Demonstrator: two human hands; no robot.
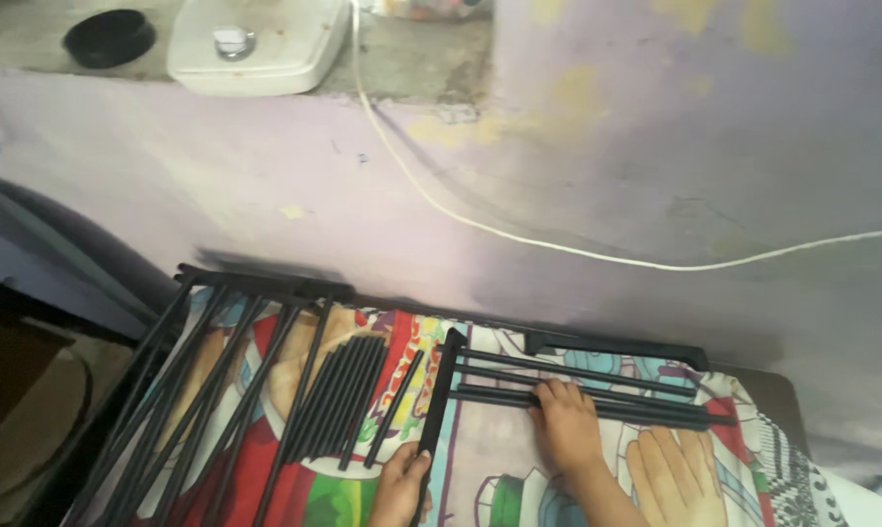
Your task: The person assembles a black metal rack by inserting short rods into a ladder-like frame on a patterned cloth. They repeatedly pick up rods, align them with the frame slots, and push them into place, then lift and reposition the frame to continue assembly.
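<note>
My left hand [400, 483] grips the lower end of a black side bar [437, 405] of a small rack frame. My right hand [565, 422] presses on the black rods [616, 388] that run from that bar to the right, its fingers curled over the lowest rods. A second black end bar [616, 346] lies at the far side of the rods. A bundle of loose black rods [341, 395] lies just left of my left hand. All rest on a colourful cartoon-print cloth [480, 478].
A larger black rack frame [216, 381] with long slanted rods lies on the left. A purple wall [577, 166] with a white cord [519, 237] rises behind. On the ledge above sit a white device [255, 44] and a black round lid [109, 37].
</note>
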